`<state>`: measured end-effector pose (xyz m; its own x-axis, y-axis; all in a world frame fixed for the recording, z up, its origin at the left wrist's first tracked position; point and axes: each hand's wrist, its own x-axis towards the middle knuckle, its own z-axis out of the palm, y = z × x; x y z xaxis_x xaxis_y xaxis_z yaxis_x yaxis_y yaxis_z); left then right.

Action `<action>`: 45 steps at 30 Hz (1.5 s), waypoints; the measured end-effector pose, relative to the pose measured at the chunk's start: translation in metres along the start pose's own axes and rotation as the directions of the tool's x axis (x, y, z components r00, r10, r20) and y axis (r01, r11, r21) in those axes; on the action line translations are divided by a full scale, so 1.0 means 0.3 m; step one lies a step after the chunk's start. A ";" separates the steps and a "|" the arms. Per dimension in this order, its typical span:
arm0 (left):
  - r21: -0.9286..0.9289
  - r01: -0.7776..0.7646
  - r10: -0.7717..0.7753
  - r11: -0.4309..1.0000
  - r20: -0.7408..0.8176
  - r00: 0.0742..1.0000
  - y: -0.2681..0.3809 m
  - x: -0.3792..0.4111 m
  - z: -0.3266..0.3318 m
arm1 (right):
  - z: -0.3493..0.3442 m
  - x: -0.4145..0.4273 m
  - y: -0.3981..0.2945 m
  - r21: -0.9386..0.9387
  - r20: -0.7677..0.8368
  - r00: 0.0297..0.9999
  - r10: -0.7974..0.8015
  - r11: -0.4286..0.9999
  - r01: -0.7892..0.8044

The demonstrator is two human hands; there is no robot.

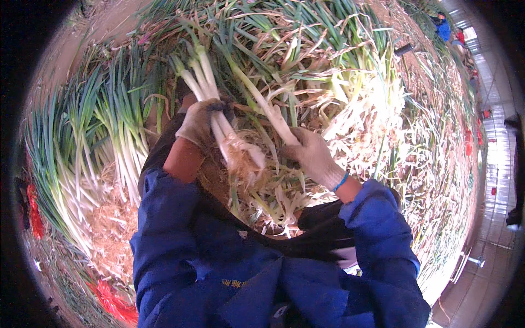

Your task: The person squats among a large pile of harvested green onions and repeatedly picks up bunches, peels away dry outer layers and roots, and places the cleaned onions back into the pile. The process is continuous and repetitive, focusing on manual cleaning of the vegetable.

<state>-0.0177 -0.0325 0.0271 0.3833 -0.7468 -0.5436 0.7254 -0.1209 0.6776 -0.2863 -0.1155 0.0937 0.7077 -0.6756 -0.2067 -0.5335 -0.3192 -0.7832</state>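
My left hand (197, 123), in a pale work glove with dark fingertips, is closed around a small bunch of long white-stemmed scallions (207, 78). Their cut green tops point away from me, and the brown, hairy roots (246, 164) hang toward my lap. To the right, my right hand (316, 156), also gloved and with a blue band at the wrist, grips a single scallion stalk (264, 104) near its lower end. That stalk slants up and left, apart from the bunch. My right hand covers its root end.
Rows of scallions (123, 151) lie at my left, roots toward me. Unpeeled scallions (328, 28) are heaped ahead. Stripped leaves and husks (369, 119) cover the ground at right. Red plastic ties (112, 301) lie lower left. A person in blue (443, 28) is far off at upper right.
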 end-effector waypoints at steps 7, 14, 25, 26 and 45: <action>-0.135 0.066 -0.053 0.989 0.097 0.994 -0.077 0.068 0.020 | 0.081 -0.097 0.026 -0.077 0.185 0.979 -0.089 0.992 0.105; -0.045 0.198 -0.187 0.979 0.184 0.965 -0.063 -0.058 0.128 | 0.042 -0.064 0.055 0.015 0.119 0.989 -0.090 0.996 0.089; -0.124 0.020 -0.008 0.992 0.097 0.995 -0.050 -0.040 0.122 | 0.038 -0.013 0.071 0.014 -0.155 0.979 -0.129 0.991 0.133; -0.069 0.026 -0.017 0.997 0.132 0.991 -0.071 -0.023 0.101 | 0.036 -0.020 0.070 0.002 -0.092 0.996 -0.011 1.000 0.011; 0.030 -0.132 0.120 0.991 0.256 0.959 0.137 0.116 -0.160 | -0.013 -0.126 0.427 -0.597 0.726 0.644 0.242 0.686 0.416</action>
<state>0.0528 -0.0321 0.0122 0.3078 -0.8984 -0.3133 0.6511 -0.0412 0.7579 -0.3831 -0.1336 0.0036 0.6629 -0.0298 -0.7482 -0.3483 -0.8968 -0.2729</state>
